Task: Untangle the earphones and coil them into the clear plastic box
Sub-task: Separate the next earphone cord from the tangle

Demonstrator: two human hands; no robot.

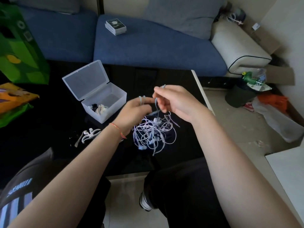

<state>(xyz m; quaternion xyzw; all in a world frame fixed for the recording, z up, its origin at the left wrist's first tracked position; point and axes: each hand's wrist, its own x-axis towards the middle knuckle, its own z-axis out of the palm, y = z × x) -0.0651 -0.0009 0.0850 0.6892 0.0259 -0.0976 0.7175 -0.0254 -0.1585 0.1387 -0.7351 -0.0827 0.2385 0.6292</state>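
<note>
A thin, pale blue cord is pinched between the curled fingers of the right hand (172, 100), which is raised above a glossy black surface (181, 83). Just beside it, the left hand (133, 111) is held with loops of the same cord wrapped round its extended fingers. A red thread bracelet (118, 130) is worn on the left wrist. Below both hands, a loose tangle of earphones (153, 133), thin whitish-lilac wires with small buds, is hung down to the surface. Near the left forearm, another white set (88, 134) is laid flat. Further left, a clear plastic box (105, 104) is stood with its hinged lid open, coiled earphones seen inside. The surface's right edge is trimmed white; a blue fabric sofa (148, 46) is set beyond it.
</note>
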